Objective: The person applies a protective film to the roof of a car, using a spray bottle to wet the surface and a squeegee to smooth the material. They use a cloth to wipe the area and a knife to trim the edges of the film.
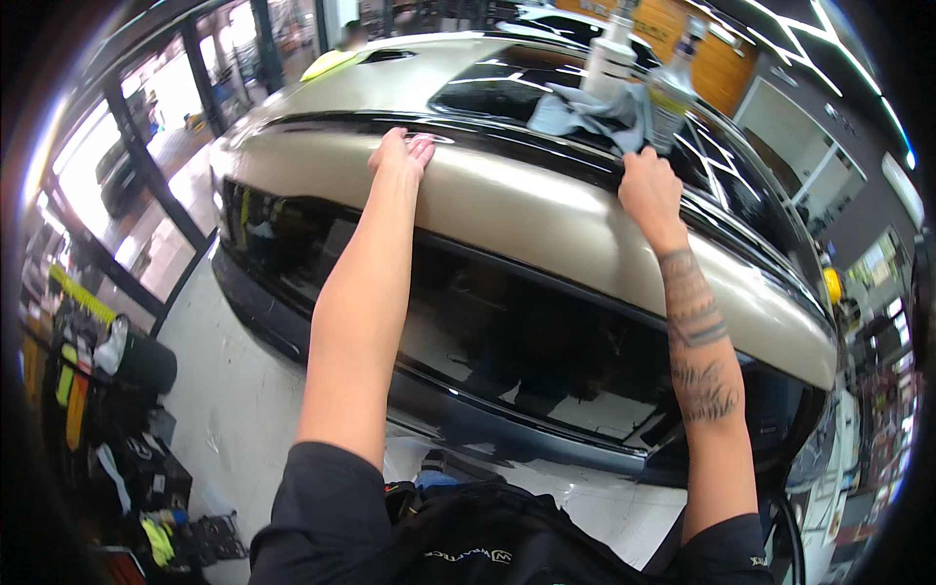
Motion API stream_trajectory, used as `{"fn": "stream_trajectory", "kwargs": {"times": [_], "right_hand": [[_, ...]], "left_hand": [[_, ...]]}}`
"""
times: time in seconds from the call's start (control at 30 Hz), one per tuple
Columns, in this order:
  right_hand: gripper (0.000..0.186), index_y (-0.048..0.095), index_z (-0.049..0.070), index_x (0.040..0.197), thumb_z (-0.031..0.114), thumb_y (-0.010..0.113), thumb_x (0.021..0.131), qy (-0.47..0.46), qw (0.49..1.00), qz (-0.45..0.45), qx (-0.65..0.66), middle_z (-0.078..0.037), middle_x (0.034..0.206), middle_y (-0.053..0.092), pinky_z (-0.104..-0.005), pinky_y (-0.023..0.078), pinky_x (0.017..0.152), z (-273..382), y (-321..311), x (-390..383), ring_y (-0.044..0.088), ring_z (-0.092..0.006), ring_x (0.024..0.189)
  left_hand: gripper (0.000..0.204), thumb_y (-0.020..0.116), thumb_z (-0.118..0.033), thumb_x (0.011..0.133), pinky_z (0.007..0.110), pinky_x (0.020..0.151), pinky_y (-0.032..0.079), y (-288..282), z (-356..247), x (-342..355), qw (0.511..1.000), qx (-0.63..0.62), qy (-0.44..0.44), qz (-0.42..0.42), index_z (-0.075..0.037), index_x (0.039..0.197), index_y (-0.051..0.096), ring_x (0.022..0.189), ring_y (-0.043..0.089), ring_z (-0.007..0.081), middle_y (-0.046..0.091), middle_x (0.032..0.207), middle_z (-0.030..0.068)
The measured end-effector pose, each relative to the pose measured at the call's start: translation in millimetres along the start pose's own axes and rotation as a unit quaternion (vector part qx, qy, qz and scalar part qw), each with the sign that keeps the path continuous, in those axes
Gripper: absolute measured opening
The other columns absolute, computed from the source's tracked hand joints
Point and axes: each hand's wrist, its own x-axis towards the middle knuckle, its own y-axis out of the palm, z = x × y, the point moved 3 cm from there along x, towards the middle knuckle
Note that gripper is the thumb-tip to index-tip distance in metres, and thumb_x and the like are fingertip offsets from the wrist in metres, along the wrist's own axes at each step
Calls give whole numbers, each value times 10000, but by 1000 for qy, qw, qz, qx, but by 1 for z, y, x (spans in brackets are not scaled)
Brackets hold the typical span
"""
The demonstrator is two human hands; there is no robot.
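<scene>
A vehicle's satin champagne body panel (526,205) spans the view, with a glossy black strip along its upper edge and dark glass (526,341) below. My left hand (400,153) touches that upper edge, fingers extended and slightly bent. My right hand (651,185) is closed at the black strip farther right; what its fingers grip, if anything, is hidden. Just beyond it, a grey cloth (585,117), a white spray bottle (609,54) and a second, clear bottle (673,88) rest on the vehicle.
A person in bright yellow (330,61) is behind the vehicle at upper left, near glass doors. A dark bin (146,356) and piled tools and cases (146,478) stand along the left. Shelving with items (858,409) lines the right.
</scene>
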Motion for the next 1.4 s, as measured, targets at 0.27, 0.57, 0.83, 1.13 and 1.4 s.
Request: {"fn": "stream_trajectory", "kwargs": {"times": [0.27,0.57,0.83,1.13,1.4], "right_hand": [[197,632,95,1015,109,553,835,-60,993,53,85,-161,902,580,-472,477,725,37,9,25,587,-372,866],[273,598,38,1120,-4,557,854,-79,957,8,278,-149,937,568,-328,432,786,105,-4,42,550,-305,830],[292,593,17,1130,-34,532,849,-95,955,21,280,-131,965,566,-286,419,804,122,36,92,539,-249,846],[418,591,74,1171,-48,503,781,-165,947,169,218,-159,930,540,-348,429,822,124,138,169,535,-317,886],[615,515,31,1289,107,527,679,-112,903,347,227,-169,1101,500,-309,362,982,139,152,189,482,-303,1088]], "left_hand": [[311,460,-95,941,523,868,508,-48,-94,100,999,-27,-6,-32,65,1207,435,1010,604,397,549,1175,254],[213,556,-19,881,522,770,552,-100,-185,182,994,13,48,-93,107,1050,527,850,659,401,620,994,275],[243,510,43,877,518,762,554,-145,-254,262,989,33,100,-100,142,1099,514,866,651,432,608,1006,329],[226,460,71,869,489,762,568,-173,-289,354,989,58,122,-53,139,1082,488,847,657,421,607,990,316],[250,536,182,760,428,643,617,-204,-315,410,973,62,207,-76,134,1004,505,703,675,360,624,863,271]]}}
